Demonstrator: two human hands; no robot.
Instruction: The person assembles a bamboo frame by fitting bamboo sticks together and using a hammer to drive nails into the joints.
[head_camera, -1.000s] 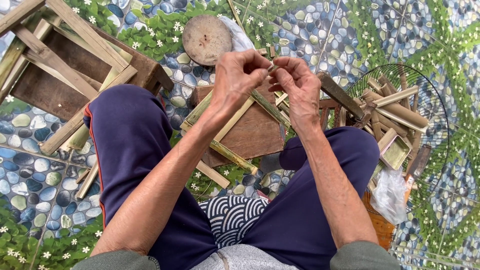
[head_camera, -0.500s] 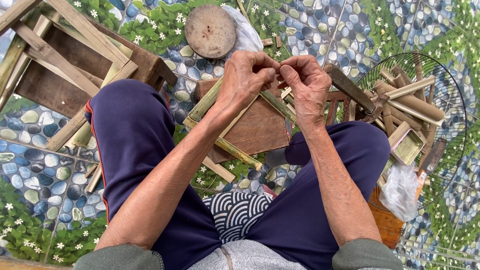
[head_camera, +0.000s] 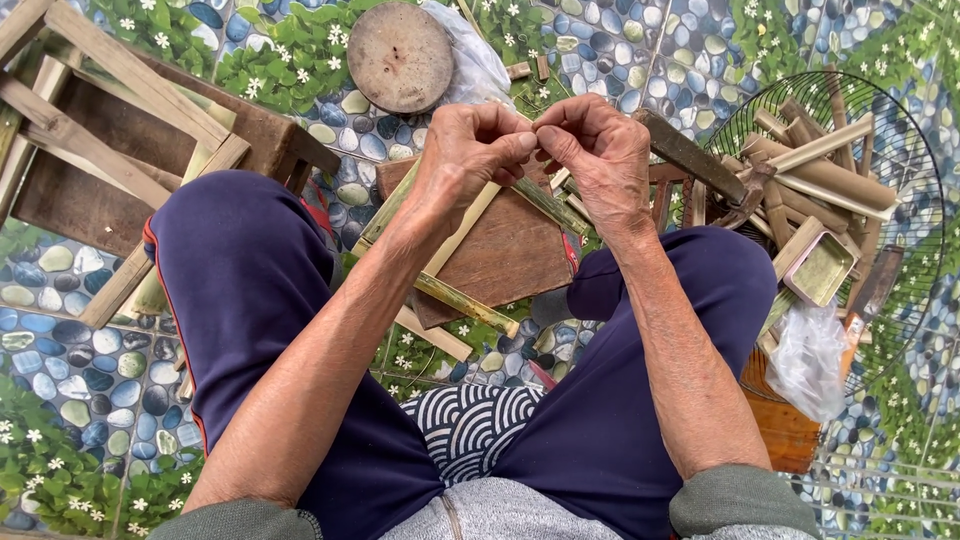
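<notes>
At far left a wooden frame (head_camera: 110, 130) of pale slats lies tilted on the patterned floor (head_camera: 60, 330), well apart from the hands. Just right of it, at the top, sits a round wooden block (head_camera: 400, 55) with a clear plastic bag (head_camera: 478, 60) behind it.

The left hand (head_camera: 470, 155) and the right hand (head_camera: 600, 150) meet above a brown board (head_camera: 510, 250) that lies between the knees. Their thumbs and forefingers are pinched together tip to tip on something thin; it is too small to tell what. Both hands are equally near it, since it sits right at the point where the fingertips touch.

Under the hands a bamboo strip (head_camera: 465, 300) crosses the board, and its long axis runs from upper left down to lower right. A second green strip (head_camera: 550, 205) slants out below the right hand.

At right a wire basket (head_camera: 925, 200) holds bamboo pieces (head_camera: 820, 170) piled crosswise and a small rectangular tray (head_camera: 822, 268). A white plastic bag (head_camera: 810, 355) lies against its near side.
</notes>
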